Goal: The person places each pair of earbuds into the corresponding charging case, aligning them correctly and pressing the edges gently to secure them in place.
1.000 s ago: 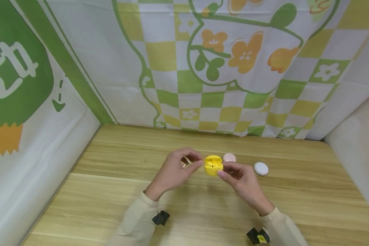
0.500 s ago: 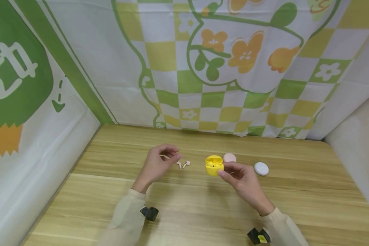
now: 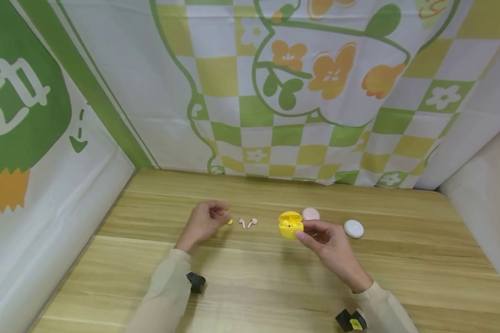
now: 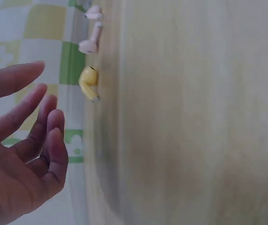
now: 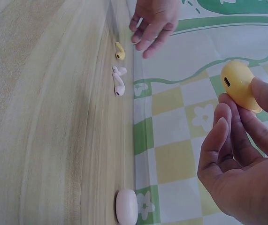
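Observation:
My right hand (image 3: 331, 243) holds a yellow earbud case (image 3: 290, 231) above the table, pinched between thumb and fingers. The case lid is raised, and an earbud shows inside. A single yellow earbud (image 4: 88, 77) lies on the table. Just beside it hovers my left hand (image 3: 202, 223), its thumb and fingers apart and nothing between them in the left wrist view. Two pale pink earbuds (image 3: 252, 223) lie to the right of the yellow one.
Behind the yellow case, a round pink case (image 3: 311, 213) rests on the wooden table (image 3: 266, 286). A round white case (image 3: 353, 228) sits farther right. A patterned cloth (image 3: 283, 138) hangs along the table's back edge.
My left hand has moved left, away from the yellow case, and has let go of a yellow earbud on the table beside the pink ones. The right hand has stayed nearly still.

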The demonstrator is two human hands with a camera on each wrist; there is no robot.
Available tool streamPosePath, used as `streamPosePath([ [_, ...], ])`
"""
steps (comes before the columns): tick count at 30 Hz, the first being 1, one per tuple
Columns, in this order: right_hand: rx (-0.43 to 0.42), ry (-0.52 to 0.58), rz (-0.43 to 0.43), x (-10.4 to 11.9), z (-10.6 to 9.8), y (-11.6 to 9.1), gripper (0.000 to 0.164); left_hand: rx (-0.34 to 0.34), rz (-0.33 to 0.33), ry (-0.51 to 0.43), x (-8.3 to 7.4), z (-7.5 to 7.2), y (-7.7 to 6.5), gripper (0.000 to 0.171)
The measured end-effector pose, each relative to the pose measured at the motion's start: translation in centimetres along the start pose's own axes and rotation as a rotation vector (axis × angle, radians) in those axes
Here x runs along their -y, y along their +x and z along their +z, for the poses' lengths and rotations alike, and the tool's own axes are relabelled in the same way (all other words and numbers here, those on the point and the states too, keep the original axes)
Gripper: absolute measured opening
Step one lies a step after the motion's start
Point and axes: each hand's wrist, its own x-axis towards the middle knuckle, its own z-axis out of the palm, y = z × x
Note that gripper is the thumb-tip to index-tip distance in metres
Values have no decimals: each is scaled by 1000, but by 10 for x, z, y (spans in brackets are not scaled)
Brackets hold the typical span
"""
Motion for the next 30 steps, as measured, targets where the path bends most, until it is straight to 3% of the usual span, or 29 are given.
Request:
streamPosePath([
  [9, 11, 8, 5, 0, 0, -1, 25, 87, -70, 80, 18, 4, 5, 32],
  [14, 15, 8, 10, 0, -1, -1, 25, 109, -65, 126, 17, 5, 7, 34],
  [24, 18, 13, 12, 1, -1, -1, 26, 165, -51, 110, 12, 6, 7, 40],
  [30, 16, 8, 9, 1, -1, -2, 26, 164, -71, 151, 8, 8, 7, 39],
])
